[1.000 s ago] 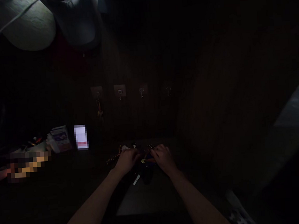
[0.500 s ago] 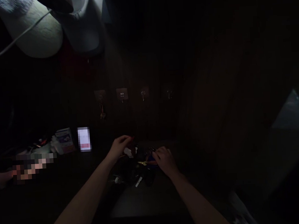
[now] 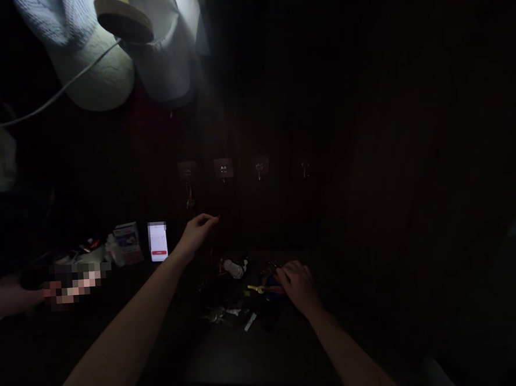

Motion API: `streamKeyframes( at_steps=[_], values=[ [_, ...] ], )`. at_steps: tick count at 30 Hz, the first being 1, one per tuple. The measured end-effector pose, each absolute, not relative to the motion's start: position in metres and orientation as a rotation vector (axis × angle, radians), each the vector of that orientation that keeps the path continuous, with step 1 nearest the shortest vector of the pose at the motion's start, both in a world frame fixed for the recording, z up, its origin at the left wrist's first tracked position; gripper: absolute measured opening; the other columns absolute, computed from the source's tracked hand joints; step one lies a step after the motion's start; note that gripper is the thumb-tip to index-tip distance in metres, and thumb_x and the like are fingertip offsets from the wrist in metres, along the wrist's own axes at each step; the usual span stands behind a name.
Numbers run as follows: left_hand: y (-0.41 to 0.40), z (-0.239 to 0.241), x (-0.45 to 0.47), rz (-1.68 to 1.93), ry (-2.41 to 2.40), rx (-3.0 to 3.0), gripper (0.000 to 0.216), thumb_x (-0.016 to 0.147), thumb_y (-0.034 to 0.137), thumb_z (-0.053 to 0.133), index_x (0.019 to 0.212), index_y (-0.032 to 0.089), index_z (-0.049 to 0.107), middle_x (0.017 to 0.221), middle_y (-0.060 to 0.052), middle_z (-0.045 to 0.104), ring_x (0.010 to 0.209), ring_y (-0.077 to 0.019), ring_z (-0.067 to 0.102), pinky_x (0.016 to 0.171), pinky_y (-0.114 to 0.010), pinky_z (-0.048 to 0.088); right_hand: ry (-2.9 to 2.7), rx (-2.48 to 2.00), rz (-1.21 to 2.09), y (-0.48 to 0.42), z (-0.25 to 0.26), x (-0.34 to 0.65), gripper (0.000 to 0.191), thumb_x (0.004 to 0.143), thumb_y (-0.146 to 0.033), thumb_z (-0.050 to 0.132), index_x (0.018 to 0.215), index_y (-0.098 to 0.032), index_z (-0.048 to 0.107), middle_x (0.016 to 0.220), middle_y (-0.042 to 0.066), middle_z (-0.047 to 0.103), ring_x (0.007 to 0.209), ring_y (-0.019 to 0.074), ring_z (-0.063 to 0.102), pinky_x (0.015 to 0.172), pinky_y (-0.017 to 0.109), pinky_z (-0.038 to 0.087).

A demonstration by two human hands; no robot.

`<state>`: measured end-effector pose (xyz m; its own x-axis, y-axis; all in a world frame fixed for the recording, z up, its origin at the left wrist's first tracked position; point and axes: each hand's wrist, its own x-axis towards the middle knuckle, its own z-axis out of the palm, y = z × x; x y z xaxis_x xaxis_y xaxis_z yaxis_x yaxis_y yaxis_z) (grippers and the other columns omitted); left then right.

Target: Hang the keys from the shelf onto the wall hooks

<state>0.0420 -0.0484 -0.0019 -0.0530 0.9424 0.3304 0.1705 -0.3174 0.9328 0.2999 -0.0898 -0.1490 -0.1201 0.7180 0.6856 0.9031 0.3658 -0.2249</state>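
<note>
In the dim light, my left hand is raised over the surface in front of the hooks. Its thumb and finger are pinched, with a small reddish bit at the tips; what it holds is too dark to make out. Lower to the right, my right hand rests with curled fingers at the edge of a spread of keys. By its fingertips lie a yellow key and a dark blue item. A pale tag, several silvery keys and a narrow white strip lie nearer the left hand.
Several wall hooks run in a row; a small bunch of keys hangs from the leftmost. A lit phone stands by a box. Pale caps hang above. Another person's arm reaches in from the left.
My left hand has lifted up from the keys toward the hooks, still pinched. My right hand stays by the yellow key. The whole view has shifted slightly.
</note>
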Motion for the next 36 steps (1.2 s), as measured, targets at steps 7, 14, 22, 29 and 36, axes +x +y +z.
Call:
streamKeyframes(
  at_steps=[7, 14, 22, 29, 36],
  values=[
    [-0.037, 0.009, 0.018, 1.535, 1.248, 1.486, 0.030, 0.058, 0.043, 0.068, 0.071, 0.016, 0.064, 0.056, 0.004, 0.054, 0.051, -0.0081, 0.048, 0.050, -0.020, 0.036, -1.888, -1.372, -0.313, -0.086, -0.152, 0.301, 0.036, 0.093, -0.029, 0.033, 0.069, -0.019, 0.058, 0.076, 0.003, 0.063, 0.082, 0.0171, 0.051, 0.074, 0.029, 0.030],
    [-0.032, 0.017, 0.003, 1.586, 1.243, 1.444, 0.031, 0.056, 0.041, 0.071, 0.070, 0.015, 0.065, 0.058, 0.002, 0.059, 0.052, -0.0083, 0.051, 0.050, -0.020, 0.037, -1.901, -1.359, -0.295, -0.086, -0.152, 0.301, 0.035, 0.093, -0.029, 0.033, 0.071, -0.020, 0.060, 0.078, 0.003, 0.064, 0.082, 0.0166, 0.052, 0.073, 0.029, 0.030],
    [-0.010, 0.036, -0.011, 1.684, 1.280, 1.518, 0.028, 0.058, 0.039, 0.069, 0.072, 0.015, 0.064, 0.060, 0.000, 0.061, 0.054, -0.0102, 0.054, 0.053, -0.022, 0.040, -1.907, -1.356, -0.363, -0.081, -0.156, 0.303, 0.037, 0.093, -0.031, 0.032, 0.072, -0.021, 0.061, 0.077, 0.004, 0.064, 0.080, 0.0175, 0.053, 0.072, 0.030, 0.031],
    [0.016, 0.056, -0.013, 1.796, 1.298, 1.534, 0.025, 0.060, 0.038, 0.067, 0.073, 0.016, 0.063, 0.058, 0.001, 0.060, 0.052, -0.0111, 0.053, 0.051, -0.022, 0.040, -1.921, -1.346, -0.361, -0.079, -0.158, 0.304, 0.036, 0.092, -0.031, 0.033, 0.073, -0.021, 0.062, 0.078, 0.004, 0.064, 0.081, 0.0171, 0.054, 0.072, 0.030, 0.031],
    [0.033, 0.069, -0.019, 1.827, 1.355, 1.536, 0.021, 0.060, 0.033, 0.067, 0.072, 0.017, 0.064, 0.060, 0.000, 0.061, 0.056, -0.0125, 0.056, 0.053, -0.022, 0.041, -1.913, -1.336, -0.306, -0.079, -0.157, 0.303, 0.035, 0.093, -0.031, 0.033, 0.072, -0.021, 0.061, 0.079, 0.004, 0.064, 0.082, 0.0177, 0.054, 0.074, 0.032, 0.032]
  ],
)
